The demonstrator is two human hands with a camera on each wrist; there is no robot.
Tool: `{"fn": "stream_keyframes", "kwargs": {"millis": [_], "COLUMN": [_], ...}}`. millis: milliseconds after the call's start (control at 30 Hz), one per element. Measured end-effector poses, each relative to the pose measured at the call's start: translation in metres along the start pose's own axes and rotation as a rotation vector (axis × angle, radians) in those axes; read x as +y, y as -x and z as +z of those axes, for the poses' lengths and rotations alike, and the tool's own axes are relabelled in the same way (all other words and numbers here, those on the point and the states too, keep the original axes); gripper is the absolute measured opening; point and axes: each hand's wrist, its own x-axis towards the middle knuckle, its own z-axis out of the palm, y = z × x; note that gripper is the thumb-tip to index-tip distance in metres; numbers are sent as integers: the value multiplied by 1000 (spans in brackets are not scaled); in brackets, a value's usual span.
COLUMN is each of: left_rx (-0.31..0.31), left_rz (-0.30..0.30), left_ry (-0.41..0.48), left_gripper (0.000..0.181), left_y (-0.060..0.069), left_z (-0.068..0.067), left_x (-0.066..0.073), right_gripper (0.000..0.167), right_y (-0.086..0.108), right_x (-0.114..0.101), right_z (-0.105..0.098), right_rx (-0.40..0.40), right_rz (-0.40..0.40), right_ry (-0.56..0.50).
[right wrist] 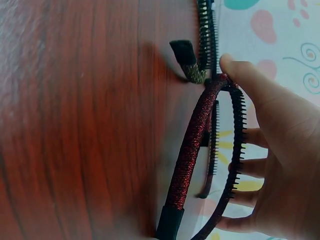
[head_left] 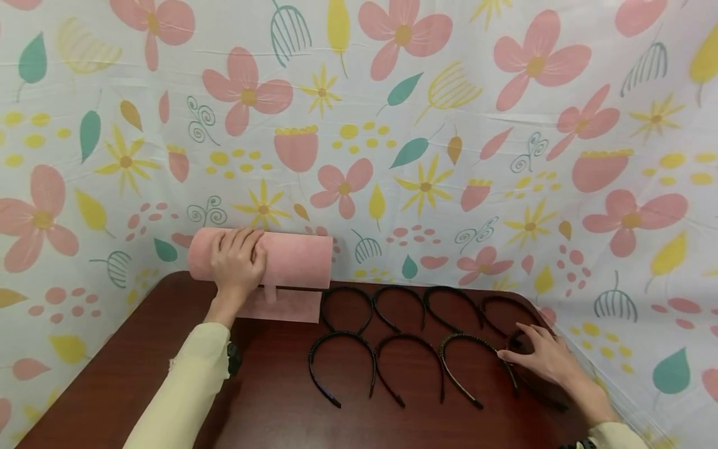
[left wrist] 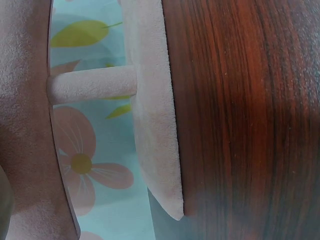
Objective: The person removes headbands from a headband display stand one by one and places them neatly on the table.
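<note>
A pink plush roll (head_left: 297, 259), joined by a short stem (left wrist: 95, 85) to a flat pink base (left wrist: 155, 120), stands at the table's back left. My left hand (head_left: 237, 259) grips the roll from above, its fingers bent over the top. At the right, my right hand (head_left: 546, 355) is around a dark red glittery headband (right wrist: 192, 145) with small inner teeth. Its thumb is at the band's curved top, and the fingers are spread along the toothed side without a visible pinch. A gold-and-black headband (head_left: 460, 368) lies just left of that hand.
Several other dark headbands lie in two rows, among them a black one (head_left: 409, 368) and a back-row one (head_left: 348, 290). The brown wooden table (head_left: 269, 386) ends against a floral cloth (head_left: 359, 156) at the back and sides.
</note>
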Motion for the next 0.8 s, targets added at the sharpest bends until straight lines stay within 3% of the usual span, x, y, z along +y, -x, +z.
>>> {"fn": "stream_keyframes", "kwargs": {"millis": [267,533,800], "left_rx": [-10,-21,-5], "left_rz": [-7,-8,1], "left_ry": [11,16,10], "left_gripper": [36,37,36], "left_y": [0,1,-1], "left_z": [0,0,1], "left_x": [1,1,1], "right_gripper": [99,102,100], "right_y": [1,0,-1], "right_x": [9,10,9], "right_z": [2,5,7], "right_rx": [-35,-145,-152], "right_rz": [60,84,84], "right_ry": [11,-1,-14]}}
